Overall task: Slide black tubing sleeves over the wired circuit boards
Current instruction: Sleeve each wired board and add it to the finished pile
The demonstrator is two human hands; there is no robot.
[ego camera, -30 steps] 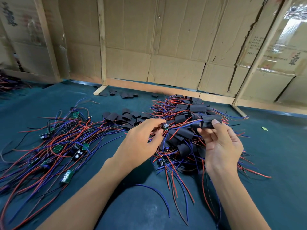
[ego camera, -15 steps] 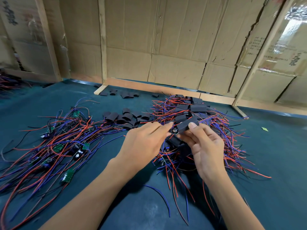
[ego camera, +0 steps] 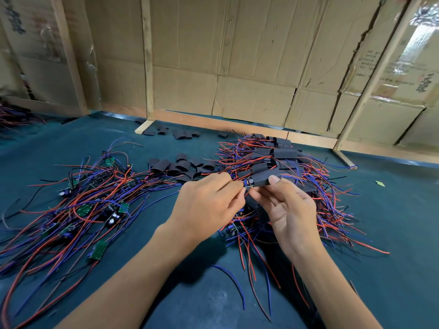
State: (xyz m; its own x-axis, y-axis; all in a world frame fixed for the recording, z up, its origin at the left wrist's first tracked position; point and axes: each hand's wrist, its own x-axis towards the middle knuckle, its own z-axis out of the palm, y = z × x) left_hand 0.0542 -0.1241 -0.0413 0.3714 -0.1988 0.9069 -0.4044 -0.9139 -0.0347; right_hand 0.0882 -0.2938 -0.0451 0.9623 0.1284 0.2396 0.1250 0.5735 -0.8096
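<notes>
A short black flattened tubing sleeve [ego camera: 265, 178] is pinched by the right hand [ego camera: 288, 211]; a small wired circuit board [ego camera: 247, 182] at its mouth is pinched by the left hand [ego camera: 206, 207].

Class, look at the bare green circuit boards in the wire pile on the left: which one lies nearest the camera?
The green board at the pile's near edge, lying lowest in the picture among red and blue wires. The other bare boards sit farther back in the tangle.

Left hand [ego camera: 204, 210] pinching circuit board [ego camera: 248, 182], right hand [ego camera: 291, 210] holding black sleeve [ego camera: 264, 178]
</notes>
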